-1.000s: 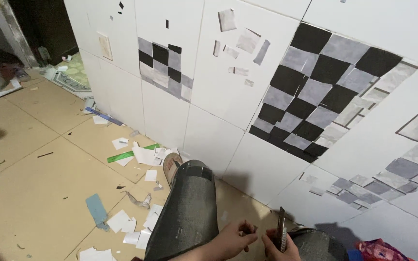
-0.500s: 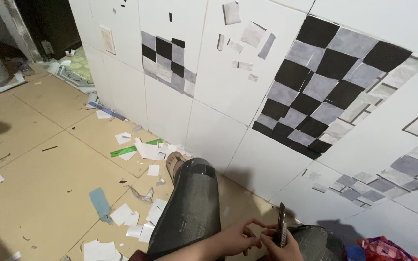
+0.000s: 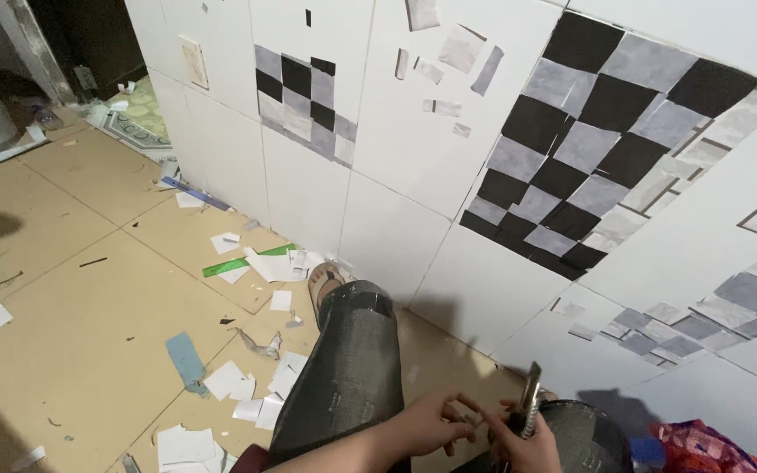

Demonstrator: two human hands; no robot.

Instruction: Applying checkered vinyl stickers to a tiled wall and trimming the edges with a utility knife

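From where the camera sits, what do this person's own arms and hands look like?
Both are bare: the left hand and right hand wear no gloves, rings or watch that can be seen, and the forearms carry no sleeves. Only the lower forearms show at the bottom edge; anything above is out of view.

Person is wearing dark grey washed jeans (image 3: 343, 377) – faded streaks along the leg, shiny patch at knee – sandal (image 3: 324, 285) on foot, forearms showing no sleeves.

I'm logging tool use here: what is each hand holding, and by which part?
The right hand grips a utility knife by its lower handle, blade end pointing up. The left hand reaches its fingers toward the knife; whether it holds anything cannot be told.
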